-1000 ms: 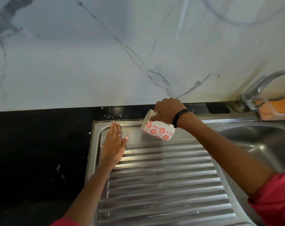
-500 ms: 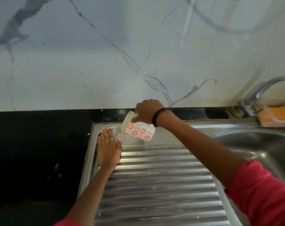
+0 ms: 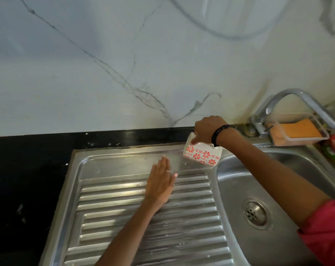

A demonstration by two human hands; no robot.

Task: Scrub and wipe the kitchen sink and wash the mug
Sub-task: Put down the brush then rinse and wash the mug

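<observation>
We see a marble-look wall (image 3: pixel 105 64) w/ grey veins filling the top half, a black counter (image 3: pixel 24 169) under it. Set into the counter is the steel sink (image 3: pixel 239 189): ribbed drainboard (image 3: pixel 124 217) on the left, basin w/ a round drain (image 3: pixel 255 213) on the right. A bent tap (image 3: pixel 289 96) stands at the back right corner, and just beside it a clear tray holds an orange sponge (image 3: pixel 300 129). Our right hand (image 3: pixel 207 129), black band at the wrist, grips the mug (image 3: pixel 202 154) from above; the mug is white w/ red flowers, tipped on its side w/ the mouth facing left, over the back strip of the drainboard next to the basin edge. Water looks to spill from it, blurred. Our left hand (image 3: pixel 160 181) lies flat, fingers straight & together, on the drainboard just left of the mug mouth, not touching the mug. A thin ring (image 3: pixel 167 171) sits on one finger.
</observation>
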